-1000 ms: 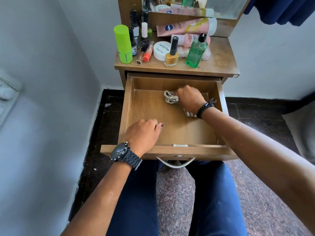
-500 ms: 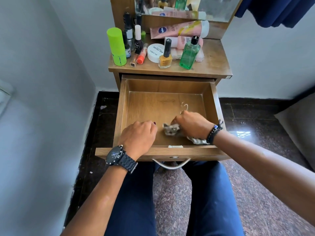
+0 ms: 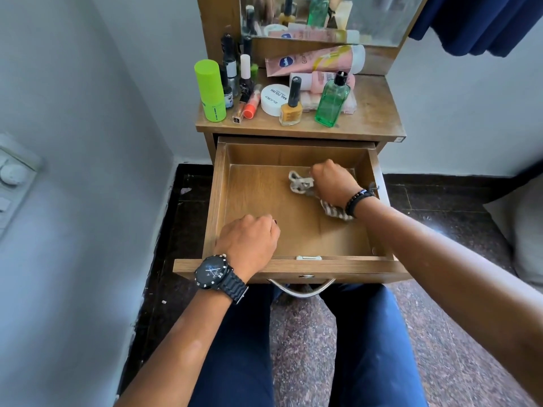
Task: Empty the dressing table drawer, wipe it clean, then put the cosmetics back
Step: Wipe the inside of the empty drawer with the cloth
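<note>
The wooden drawer (image 3: 296, 267) is pulled out over my lap, and its inside holds only a striped grey cloth (image 3: 299, 183). My right hand (image 3: 333, 183) grips that cloth against the drawer floor near the back right. My left hand (image 3: 249, 245) rests with curled fingers on the front left of the drawer floor, by the front panel. The cosmetics stand on the tabletop (image 3: 373, 113): a lime green can (image 3: 210, 91), a green glass bottle (image 3: 332, 102), a yellow nail polish (image 3: 291, 108), a white jar (image 3: 273, 99), pink tubes (image 3: 317, 60) and several small dark bottles (image 3: 235, 74).
A mirror (image 3: 329, 16) rises behind the tabletop. A grey wall (image 3: 73, 142) with a switch panel (image 3: 13, 177) closes in the left side. A blue curtain (image 3: 482, 19) hangs at the upper right. The drawer's metal handle (image 3: 301, 289) sits between my knees.
My right hand has pushed the cloth from the front of the drawer floor toward the back right. My left hand has stayed at the front left.
</note>
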